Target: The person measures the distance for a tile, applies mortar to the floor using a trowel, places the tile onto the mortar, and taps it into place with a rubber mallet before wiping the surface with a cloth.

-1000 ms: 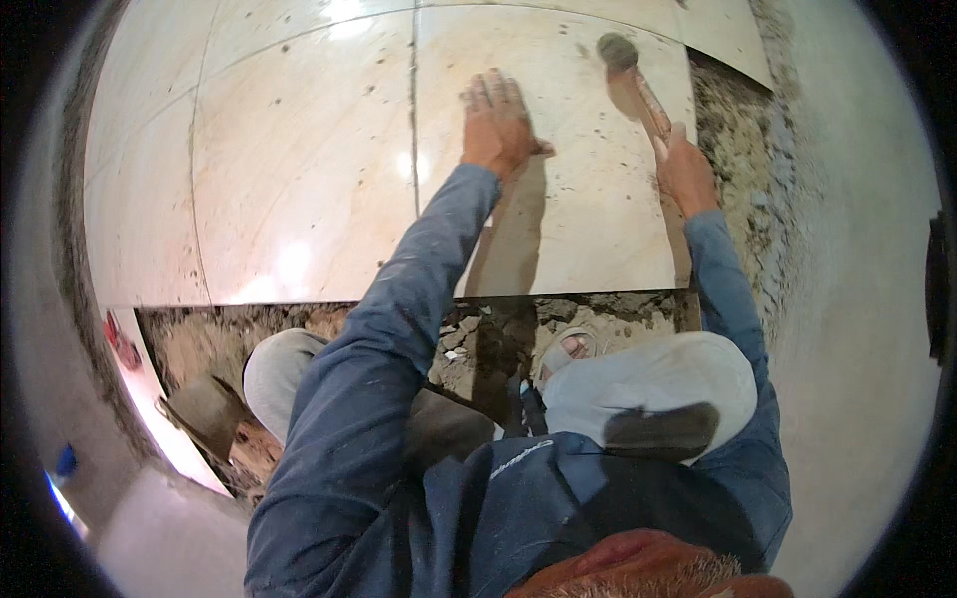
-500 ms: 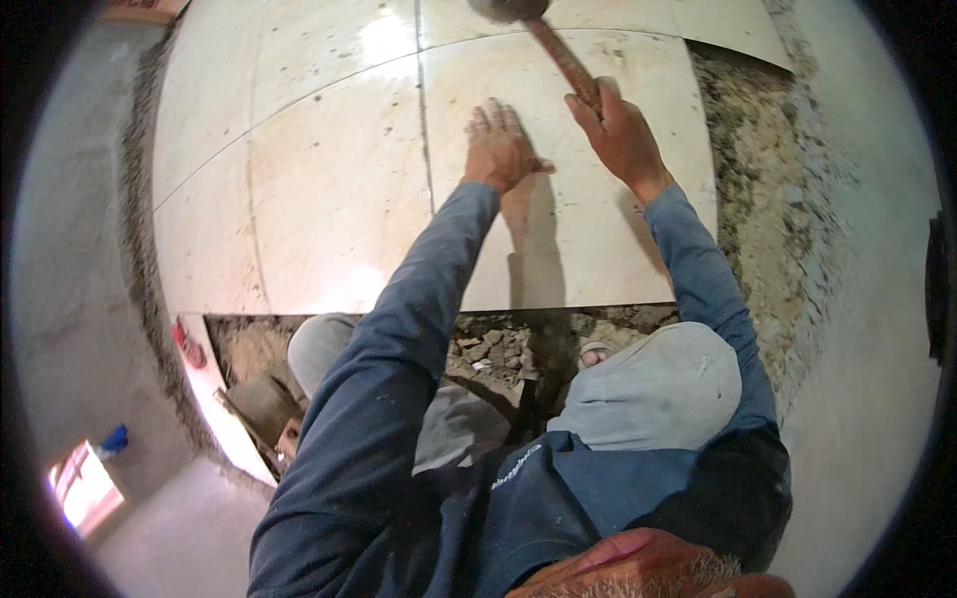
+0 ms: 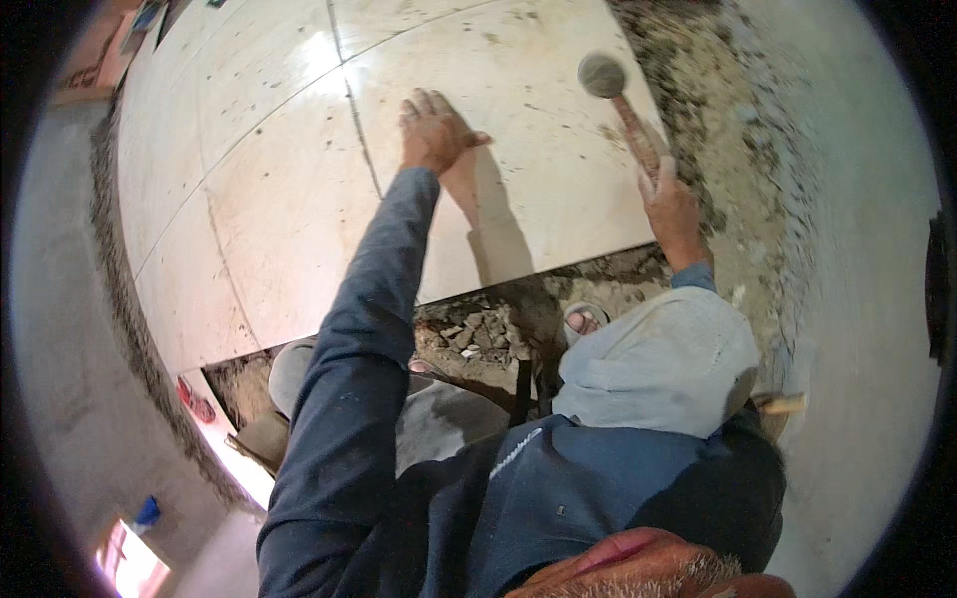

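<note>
My left hand [image 3: 435,134] lies with fingers stretched out on a large cream floor tile [image 3: 538,189], close to the joint with the tile on its left. Around its handle, my right hand [image 3: 674,207] grips a mallet [image 3: 602,76] with a round grey head and a reddish-brown handle. The mallet head is over the right part of the tile, near its right edge; whether it touches the surface I cannot tell. Dark specks and smears mark the tiles. My left arm casts a shadow across the tile.
Rough mortar and soil [image 3: 723,130] run along the tile's right edge, beside a grey wall [image 3: 867,199]. Broken rubble [image 3: 474,334] lies between the tile's near edge and my knees. A red object [image 3: 196,399] rests on a pale strip at left. A yellowish piece [image 3: 781,404] lies at right.
The mallet and my right hand have swung right and down, toward the tile's right edge. My left hand is still flat on the tile. The whole view has turned and shifted somewhat.
</note>
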The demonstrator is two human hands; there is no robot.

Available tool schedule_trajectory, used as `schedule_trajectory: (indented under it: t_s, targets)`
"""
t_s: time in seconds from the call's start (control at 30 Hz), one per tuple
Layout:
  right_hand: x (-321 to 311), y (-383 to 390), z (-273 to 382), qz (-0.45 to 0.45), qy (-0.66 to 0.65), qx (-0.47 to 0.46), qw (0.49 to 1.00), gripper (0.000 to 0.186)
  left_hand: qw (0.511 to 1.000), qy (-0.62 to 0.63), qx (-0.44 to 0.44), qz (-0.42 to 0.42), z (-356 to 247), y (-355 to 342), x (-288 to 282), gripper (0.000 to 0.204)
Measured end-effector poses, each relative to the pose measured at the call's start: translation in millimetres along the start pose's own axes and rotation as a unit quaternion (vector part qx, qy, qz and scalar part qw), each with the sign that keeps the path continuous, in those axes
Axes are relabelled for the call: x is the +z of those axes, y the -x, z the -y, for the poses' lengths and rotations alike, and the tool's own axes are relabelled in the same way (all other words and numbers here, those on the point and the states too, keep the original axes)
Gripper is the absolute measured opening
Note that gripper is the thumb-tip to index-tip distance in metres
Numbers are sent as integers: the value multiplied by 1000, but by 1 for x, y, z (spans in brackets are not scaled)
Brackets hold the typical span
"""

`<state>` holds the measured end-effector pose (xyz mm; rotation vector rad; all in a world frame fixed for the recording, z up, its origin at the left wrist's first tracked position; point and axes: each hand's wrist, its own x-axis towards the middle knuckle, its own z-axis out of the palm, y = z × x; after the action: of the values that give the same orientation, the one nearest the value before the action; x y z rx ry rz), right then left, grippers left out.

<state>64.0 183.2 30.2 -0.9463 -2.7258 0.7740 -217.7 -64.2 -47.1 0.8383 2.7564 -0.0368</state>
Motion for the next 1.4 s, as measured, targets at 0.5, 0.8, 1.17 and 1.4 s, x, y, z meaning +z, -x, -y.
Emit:
schedule_trajectory:
  t_s: [0.5, 0.8, 1.17, 1.4]
  targets:
    - [-59, 56, -55, -28, -237, 67, 969, 43, 990, 51, 129, 15, -85, 100, -5, 113]
    - [-36, -54, -66, -62, -134, 0, 989, 39, 988, 35, 153, 3, -229, 15, -16, 126]
    - [-55, -86, -31, -116, -202, -25, 972, 51, 985, 51, 159, -39, -223, 19, -12, 122]
    - [-72, -119, -32, 1, -90, -21, 996, 48, 985, 41, 162, -30, -217, 19, -15, 118]
